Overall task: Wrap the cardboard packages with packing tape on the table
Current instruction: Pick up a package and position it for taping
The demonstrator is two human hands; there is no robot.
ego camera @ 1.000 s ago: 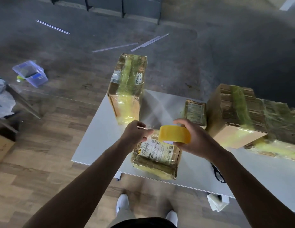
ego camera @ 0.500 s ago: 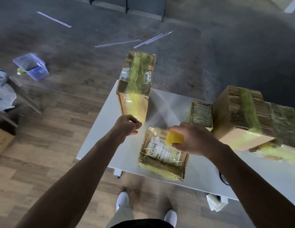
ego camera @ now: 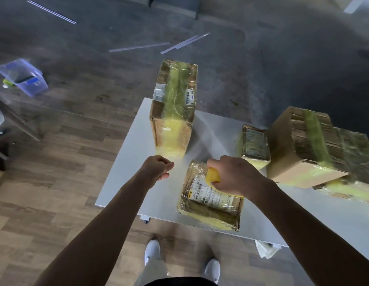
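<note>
Nearly done, we judge: other boxes (ego camera: 173,108) taped. Right hand (ego camera: 235,176) grips yellow tape roll (ego camera: 212,176), labelled package (ego camera: 210,203) under fingers; left hand (ego camera: 156,168) fingers curled, contents unclear; passes remain.

— What's on your table (ego camera: 121,182)?
— Nearest you lies the flat package (ego camera: 208,209). Far-left of it stands the tall package (ego camera: 173,112). Far-right sits the small package (ego camera: 255,143), just beside the big box (ego camera: 299,149) on your right.
</note>
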